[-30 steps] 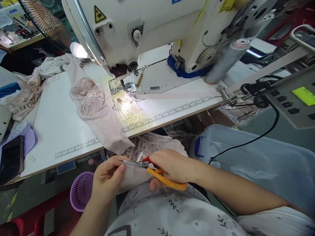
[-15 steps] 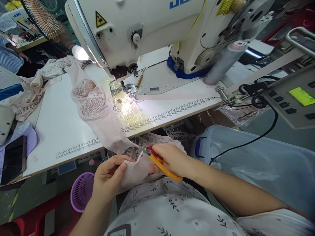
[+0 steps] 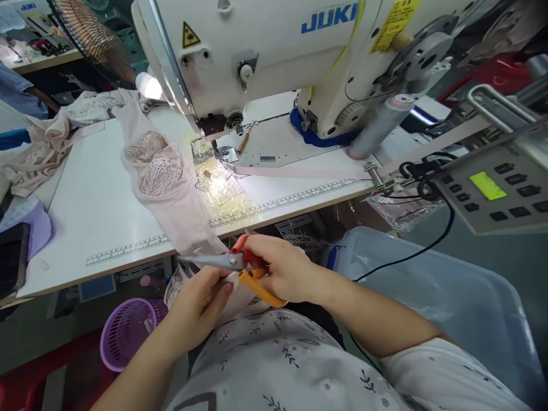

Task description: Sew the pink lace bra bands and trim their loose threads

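Observation:
My right hand (image 3: 285,268) grips scissors (image 3: 257,277) with red and orange handles. Their blades point left, above my left hand (image 3: 199,305). Between thumb and fingers, my left hand pinches the edge of pale pink fabric (image 3: 240,294) over my lap. A pale pink bra with lace cups (image 3: 160,174) lies on the white table (image 3: 103,200), its band running down over the front edge near the scissors. Whether the band joins the pinched fabric is hidden by my hands.
The sewing machine (image 3: 274,51) stands behind, with a control panel (image 3: 500,182) at right. Below are a clear plastic bin (image 3: 428,291) and a purple basket (image 3: 128,334). More lace garments (image 3: 51,148) lie at left, near a phone (image 3: 12,257).
The scissors have moved left and up from the fabric edge, with their blades now over my left hand. The view has shifted slightly to the right.

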A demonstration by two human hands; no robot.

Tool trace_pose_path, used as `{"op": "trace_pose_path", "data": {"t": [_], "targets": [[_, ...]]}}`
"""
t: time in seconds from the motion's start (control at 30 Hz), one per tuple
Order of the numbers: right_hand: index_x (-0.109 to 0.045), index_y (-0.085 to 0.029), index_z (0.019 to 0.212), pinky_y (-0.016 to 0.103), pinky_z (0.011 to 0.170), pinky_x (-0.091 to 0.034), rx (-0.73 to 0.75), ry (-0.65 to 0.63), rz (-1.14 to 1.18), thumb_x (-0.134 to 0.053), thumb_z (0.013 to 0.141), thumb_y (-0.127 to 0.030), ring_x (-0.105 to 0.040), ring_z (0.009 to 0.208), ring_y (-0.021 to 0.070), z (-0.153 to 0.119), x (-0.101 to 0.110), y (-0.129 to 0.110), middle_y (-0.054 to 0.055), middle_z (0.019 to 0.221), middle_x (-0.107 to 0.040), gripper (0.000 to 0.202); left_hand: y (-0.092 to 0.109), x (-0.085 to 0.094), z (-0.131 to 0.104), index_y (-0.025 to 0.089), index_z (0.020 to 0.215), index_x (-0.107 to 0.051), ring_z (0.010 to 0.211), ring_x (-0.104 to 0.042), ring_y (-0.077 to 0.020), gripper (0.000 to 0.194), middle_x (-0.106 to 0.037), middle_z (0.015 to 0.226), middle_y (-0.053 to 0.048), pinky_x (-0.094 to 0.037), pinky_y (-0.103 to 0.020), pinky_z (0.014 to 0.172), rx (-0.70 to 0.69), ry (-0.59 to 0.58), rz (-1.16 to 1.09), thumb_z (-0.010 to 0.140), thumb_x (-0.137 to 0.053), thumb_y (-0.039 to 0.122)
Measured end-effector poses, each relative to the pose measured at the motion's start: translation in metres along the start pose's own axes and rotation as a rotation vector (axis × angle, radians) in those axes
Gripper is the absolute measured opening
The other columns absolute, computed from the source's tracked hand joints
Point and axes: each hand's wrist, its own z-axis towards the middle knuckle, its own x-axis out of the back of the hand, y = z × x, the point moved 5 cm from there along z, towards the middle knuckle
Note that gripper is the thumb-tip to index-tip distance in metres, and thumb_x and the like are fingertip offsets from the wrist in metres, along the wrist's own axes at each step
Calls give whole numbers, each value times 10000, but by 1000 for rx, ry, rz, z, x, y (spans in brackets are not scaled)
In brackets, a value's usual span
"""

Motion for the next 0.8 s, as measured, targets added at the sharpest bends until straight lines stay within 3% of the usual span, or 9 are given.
{"op": "trace_pose_path", "data": {"t": [0.17, 0.3, 0.43, 0.57, 0.67, 0.8], "targets": [[-533, -188, 793, 243, 560, -418, -131, 267, -134, -560, 750, -210, -492, 622, 124, -34, 48, 15, -3, 704, -521, 55, -25, 10, -7, 204, 936, -573, 764, -641, -207, 217, -687, 857, -54, -475, -276, 619, 74, -68, 284, 871, -382, 284], [-564, -210, 810, 264, 564, -461, -325, 390, -130, -611, 733, -298, -550, 646, 149, -67, 68, 34, 23, 747, -593, 127, -35, 16, -7, 219, 843, -593, 708, -634, -194, 204, -678, 799, -34, -460, -254, 582, 24, -91, 267, 859, -428, 338], [-547, -205, 787, 260, 533, -440, -445, 444, -270, -599, 722, -319, -521, 612, 142, -87, 75, 51, 18, 723, -582, 141, -28, 9, 1, 217, 791, -599, 659, -616, -183, 211, -659, 743, -23, -447, -251, 561, -32, -129, 238, 856, -439, 339], [-522, -201, 717, 264, 555, -400, -399, 509, -619, -595, 709, -243, -466, 602, 144, -89, 80, 47, 13, 682, -536, 84, -12, -6, 11, 201, 788, -612, 674, -604, -189, 229, -643, 754, -33, -437, -273, 573, -88, -219, 314, 870, -406, 260], [-530, -201, 727, 257, 560, -385, -346, 400, -565, -577, 720, -207, -479, 614, 149, -76, 60, 41, 18, 696, -545, 47, 1, -17, 15, 192, 781, -627, 656, -589, -199, 255, -637, 734, -42, -418, -288, 559, -157, -272, 386, 874, -390, 208], [-516, -194, 719, 224, 559, -372, -319, -46, -269, -589, 685, -151, -507, 630, 135, -53, 0, 42, -5, 691, -560, 91, 11, -26, 18, 187, 737, -606, 579, -550, -181, 239, -613, 670, -32, -365, -279, 512, -274, -246, 426, 863, -404, 164]]}}
